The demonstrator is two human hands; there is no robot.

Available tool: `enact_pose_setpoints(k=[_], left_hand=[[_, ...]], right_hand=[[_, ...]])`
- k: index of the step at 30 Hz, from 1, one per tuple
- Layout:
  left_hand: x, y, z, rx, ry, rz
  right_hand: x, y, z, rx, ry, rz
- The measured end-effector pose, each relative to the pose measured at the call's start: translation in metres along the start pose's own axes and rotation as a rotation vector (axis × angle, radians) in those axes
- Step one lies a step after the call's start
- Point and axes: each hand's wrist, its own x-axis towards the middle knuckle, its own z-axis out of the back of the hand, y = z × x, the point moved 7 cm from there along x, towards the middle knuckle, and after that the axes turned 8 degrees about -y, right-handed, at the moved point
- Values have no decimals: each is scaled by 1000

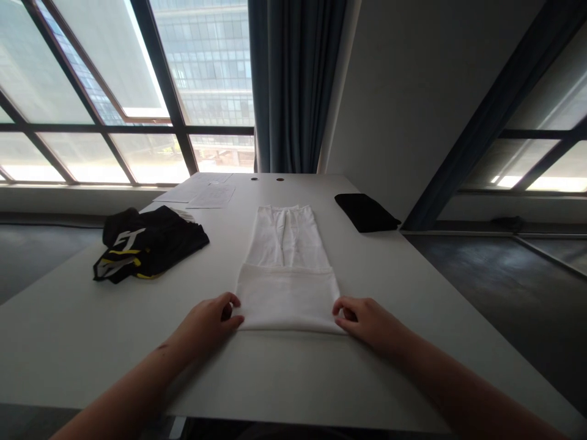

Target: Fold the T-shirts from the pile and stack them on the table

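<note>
White fabric garment (287, 299) lies flat on the smooth white counter (293, 373), centred in front of the person, long axis running away from them. Near part is a smooth doubled-over panel; its upper edge runs straight across the garment. Beyond that edge the fabric shows lengthwise creases and a seam line down the middle, narrowing slightly toward the far end.

Bare left hand (208, 318) is at the near left corner: fingers curled, thumb and forefinger a narrow gap apart, both tips at the fabric edge. Bare right hand (367, 318) mirrors it at the near right corner, fingers curled, tips against the edge. Can't tell if either one actually pinches the cloth. Near edge between them lies roughly straight.

Left of the garment, well apart: crumpled black fabric garment with white lettering and yellow trim (160, 244). Right side, near the counter's right edge: flat black rectangular item (367, 212), looks like folded cloth. Far left: printed white paper sheets (213, 197), one overlapping another. Two small dark round spots at the far end, side by side, apart.

Behind: dark-framed glass windows (215, 61) left, pleated dark blue curtain (296, 85) beside them.
</note>
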Motion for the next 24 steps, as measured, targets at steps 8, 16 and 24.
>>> enact_pose_setpoints(k=[8,16,24], left_hand=[[-16,2,4,-85,179,-243],[54,-4,5,32,-91,-536],[120,-9,0,219,-180,-694]], right_hand=[[-33,5,6,-243,114,29],[-3,-7,-31,-412,-83,278],[36,-33,-17,-348,-27,263]])
